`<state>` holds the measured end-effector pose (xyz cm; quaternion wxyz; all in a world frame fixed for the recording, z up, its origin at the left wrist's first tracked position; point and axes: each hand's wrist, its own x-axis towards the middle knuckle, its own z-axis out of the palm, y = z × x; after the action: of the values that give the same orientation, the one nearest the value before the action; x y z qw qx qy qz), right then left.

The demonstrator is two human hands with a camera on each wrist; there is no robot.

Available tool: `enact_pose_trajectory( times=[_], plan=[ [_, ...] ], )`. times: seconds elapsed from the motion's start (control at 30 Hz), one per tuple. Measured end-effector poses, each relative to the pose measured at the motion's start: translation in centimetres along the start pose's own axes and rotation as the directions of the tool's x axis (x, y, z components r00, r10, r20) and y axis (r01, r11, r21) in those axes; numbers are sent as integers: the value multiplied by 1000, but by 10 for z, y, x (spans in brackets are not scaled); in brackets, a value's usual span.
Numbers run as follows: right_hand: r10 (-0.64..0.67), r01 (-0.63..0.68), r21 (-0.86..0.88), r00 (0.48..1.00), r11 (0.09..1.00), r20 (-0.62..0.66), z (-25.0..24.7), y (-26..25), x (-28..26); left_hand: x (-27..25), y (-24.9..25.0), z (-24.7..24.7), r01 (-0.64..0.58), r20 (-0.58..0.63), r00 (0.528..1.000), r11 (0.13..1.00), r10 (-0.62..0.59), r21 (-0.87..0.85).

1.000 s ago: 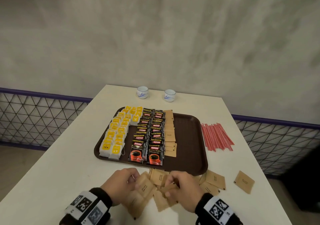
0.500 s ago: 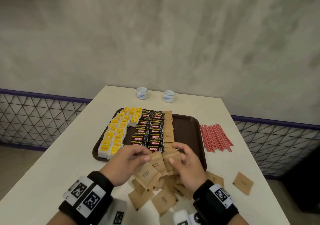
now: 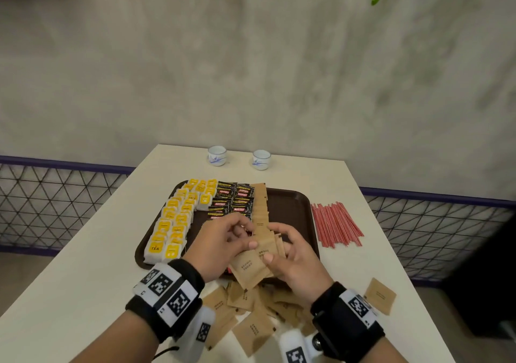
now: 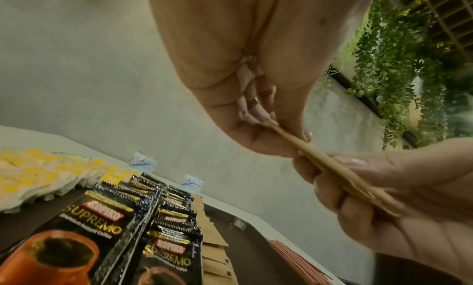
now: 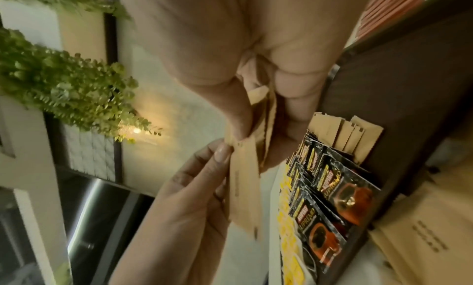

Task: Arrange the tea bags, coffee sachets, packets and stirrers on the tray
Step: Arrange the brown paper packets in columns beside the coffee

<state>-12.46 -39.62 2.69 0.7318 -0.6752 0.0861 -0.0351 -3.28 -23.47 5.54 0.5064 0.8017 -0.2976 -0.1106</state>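
Note:
Both hands hold one fanned bunch of brown sugar packets (image 3: 252, 263) above the near edge of the brown tray (image 3: 293, 209). My left hand (image 3: 245, 237) pinches the bunch's left end (image 4: 294, 141) between thumb and fingers. My right hand (image 3: 276, 248) grips the other end (image 5: 243, 188) with curled fingers. On the tray lie yellow tea bags (image 3: 178, 217) at the left, black coffee sachets (image 3: 233, 198) beside them, then a row of brown packets (image 3: 261, 203). Red stirrers (image 3: 335, 223) lie on the table right of the tray.
Several loose brown packets (image 3: 251, 326) are scattered on the white table (image 3: 83, 251) below my wrists, and one packet (image 3: 379, 295) lies apart at the right. Two small white cups (image 3: 217, 155) stand at the far edge. A mesh railing runs behind the table.
Both hands have lifted from the loose pile on the table and moved forward over the tray's near edge, carrying a bunch of brown packets.

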Motion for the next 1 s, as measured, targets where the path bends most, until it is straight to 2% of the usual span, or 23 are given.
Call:
enact_pose_trajectory(
  times=[0.2, 0.33, 0.5, 0.6, 0.7, 0.73, 0.8, 0.9, 1.0],
  plan=[
    [51, -51, 144, 999, 988, 2, -11, -19, 7, 9, 10, -5, -11, -12, 1000, 996, 10, -93],
    [13, -15, 79, 1000, 997, 24, -9, -21, 10, 10, 19, 8, -90, -12, 996, 989, 89, -121],
    [-5, 1, 24, 991, 1000, 132, -4, -17, 6, 13, 17, 17, -149, -101, 985, 988, 143, -51],
    [23, -51, 153, 984, 987, 176, -5, -14, 4, 10, 11, 22, -234, -147, 962, 972, 230, -9],
    [67, -131, 388, 982, 912, 175, -8, -7, 6, 8, 3, 30, -343, -152, 925, 938, 347, 56],
    [64, -136, 424, 982, 895, 180, -8, -5, 5, 8, 0, 32, -367, -151, 914, 927, 376, 82],
    [54, -115, 361, 983, 925, 173, -8, 1, 3, 7, -5, 36, -383, -161, 902, 915, 400, 128],
    [47, -62, 135, 993, 989, 109, -7, 7, -1, 5, -9, 38, -305, -160, 931, 940, 329, 156],
    [33, -39, 62, 994, 997, 103, -10, 8, -3, 5, -9, 35, -91, -34, 995, 995, 92, 34]
  ],
)
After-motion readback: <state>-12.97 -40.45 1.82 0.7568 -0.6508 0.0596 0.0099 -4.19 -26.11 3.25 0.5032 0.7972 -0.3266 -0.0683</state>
